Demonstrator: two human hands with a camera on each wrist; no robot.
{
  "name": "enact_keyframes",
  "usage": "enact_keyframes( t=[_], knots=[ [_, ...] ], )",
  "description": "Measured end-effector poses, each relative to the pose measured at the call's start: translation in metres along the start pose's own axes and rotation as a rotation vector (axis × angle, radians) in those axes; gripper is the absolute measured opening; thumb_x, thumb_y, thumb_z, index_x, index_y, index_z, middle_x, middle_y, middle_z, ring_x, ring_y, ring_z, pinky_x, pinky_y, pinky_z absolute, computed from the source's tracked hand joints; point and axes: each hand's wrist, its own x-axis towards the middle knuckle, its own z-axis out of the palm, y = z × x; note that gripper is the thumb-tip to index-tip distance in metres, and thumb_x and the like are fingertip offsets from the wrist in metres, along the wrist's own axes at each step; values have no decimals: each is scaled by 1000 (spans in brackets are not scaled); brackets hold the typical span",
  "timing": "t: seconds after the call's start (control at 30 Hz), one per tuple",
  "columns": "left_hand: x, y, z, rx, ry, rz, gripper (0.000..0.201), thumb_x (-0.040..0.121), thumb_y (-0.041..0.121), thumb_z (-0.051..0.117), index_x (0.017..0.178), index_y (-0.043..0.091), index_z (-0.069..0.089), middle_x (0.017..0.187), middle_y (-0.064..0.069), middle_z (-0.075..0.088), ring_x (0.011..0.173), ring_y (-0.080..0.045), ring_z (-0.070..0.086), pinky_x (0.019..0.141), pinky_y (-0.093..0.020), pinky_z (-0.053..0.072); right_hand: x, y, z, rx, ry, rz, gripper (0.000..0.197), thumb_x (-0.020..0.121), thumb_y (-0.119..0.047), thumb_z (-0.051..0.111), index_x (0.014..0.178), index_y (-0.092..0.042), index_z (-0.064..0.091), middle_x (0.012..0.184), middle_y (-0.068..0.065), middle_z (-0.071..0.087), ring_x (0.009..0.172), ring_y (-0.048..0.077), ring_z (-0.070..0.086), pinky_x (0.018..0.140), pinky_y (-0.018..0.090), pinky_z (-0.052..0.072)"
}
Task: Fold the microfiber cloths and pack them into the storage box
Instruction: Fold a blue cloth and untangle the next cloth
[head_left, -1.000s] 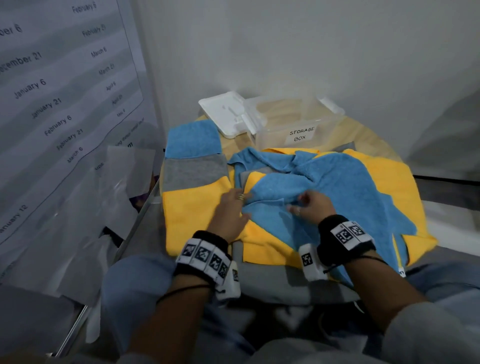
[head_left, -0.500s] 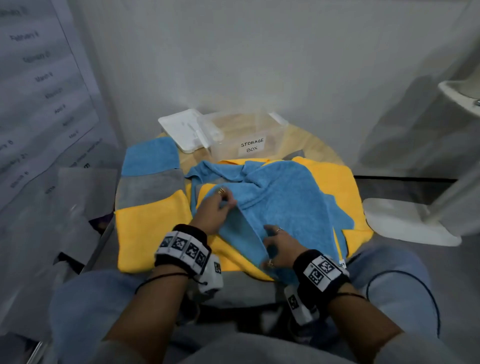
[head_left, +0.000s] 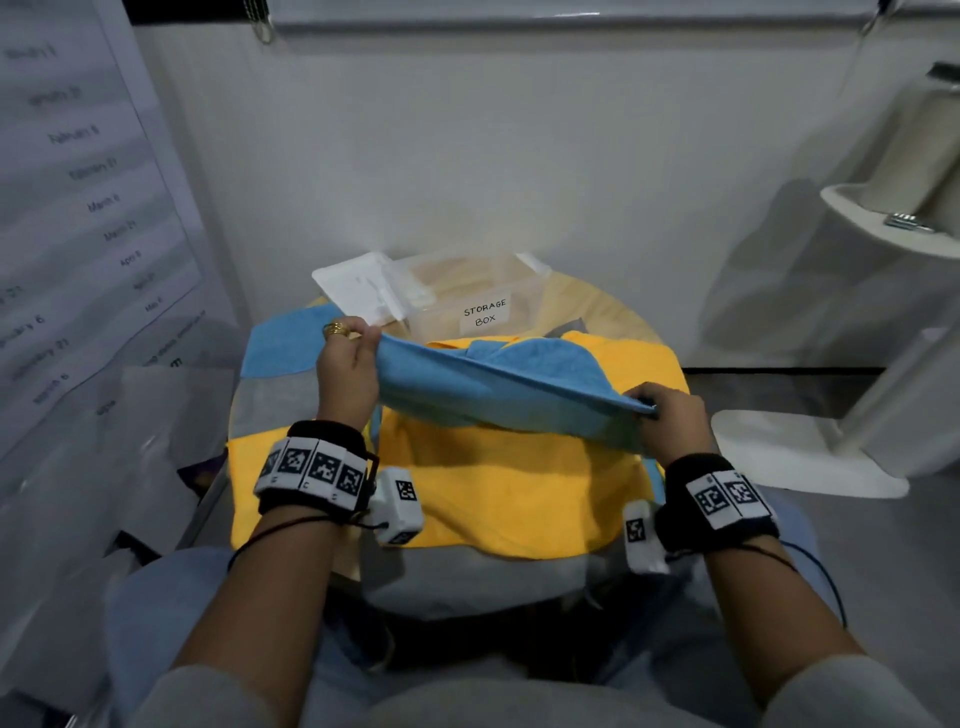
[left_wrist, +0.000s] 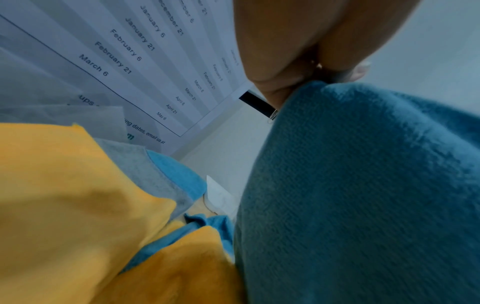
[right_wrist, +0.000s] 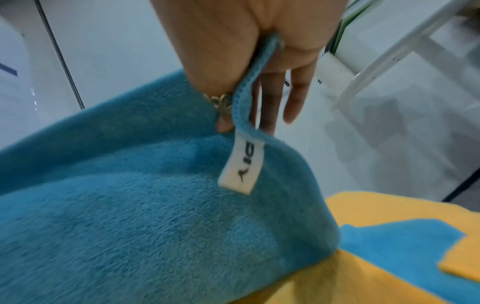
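Observation:
A blue microfiber cloth (head_left: 509, 395) hangs stretched in the air between both hands, above a pile of yellow cloths (head_left: 498, 488) on the round table. My left hand (head_left: 348, 364) pinches its left corner, near the box. My right hand (head_left: 670, 421) pinches the right corner; in the right wrist view the thumb and fingers (right_wrist: 233, 86) clamp the hem beside a white tag (right_wrist: 240, 168). The blue cloth (left_wrist: 363, 195) fills the left wrist view under the left hand (left_wrist: 298, 61). The clear storage box (head_left: 467, 301), labelled, stands open at the table's back.
Folded blue (head_left: 280, 345), grey (head_left: 270, 405) and yellow (head_left: 249, 478) cloths lie along the table's left side. The box's white lid (head_left: 353, 283) lies left of the box. A grey cloth (head_left: 467, 582) drapes over the near edge. White stand (head_left: 810, 447) at right.
Both hands took hold of the blue cloth's corners and lifted it off the pile, spreading apart. The camera view tilted upward.

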Motion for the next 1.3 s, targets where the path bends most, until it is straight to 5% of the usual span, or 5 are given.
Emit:
enact_keyframes(
  t=[0.27, 0.5, 0.77, 1.03, 1.3],
  knots=[
    [19, 39, -41, -244, 143, 122, 12, 94, 21, 50, 85, 29, 45, 79, -4, 53, 70, -13, 50, 70, -32, 39, -4, -31, -56, 377, 620, -11, 40, 70, 3, 47, 100, -11, 69, 93, 12, 70, 91, 30, 61, 76, 25, 40],
    [14, 135, -90, -423, 196, 395, 17, 95, 20, 53, 88, 30, 41, 47, 12, 50, 44, 1, 41, 48, -20, 34, -10, -83, -121, 1002, 978, -230, 45, 65, 6, 42, 79, -36, 53, 70, -25, 63, 70, -18, 54, 72, 6, 43],
    [83, 62, -51, 298, -20, 58, 26, 91, 30, 56, 105, 10, 66, 112, -9, 65, 104, -28, 62, 93, -35, 46, 74, -64, -69, 536, 441, 109, 20, 86, -10, 58, 100, 1, 65, 98, 23, 67, 90, 28, 61, 80, 31, 50],
    [118, -13, 1, -93, -8, -219, 19, 94, 14, 53, 75, 14, 51, 81, -12, 60, 49, -10, 66, 62, -28, 59, 127, -40, -13, 248, 95, 169, 17, 86, -21, 60, 84, -8, 70, 78, 21, 61, 77, 32, 58, 66, 27, 36],
    [91, -26, 3, -363, -9, -365, 24, 93, 21, 58, 74, 8, 57, 72, -7, 57, 65, -14, 61, 52, -12, 53, 125, -23, 12, 729, 31, 277, 8, 91, -6, 57, 94, -6, 64, 79, 11, 60, 35, 8, 56, 42, 17, 51]
  ],
)
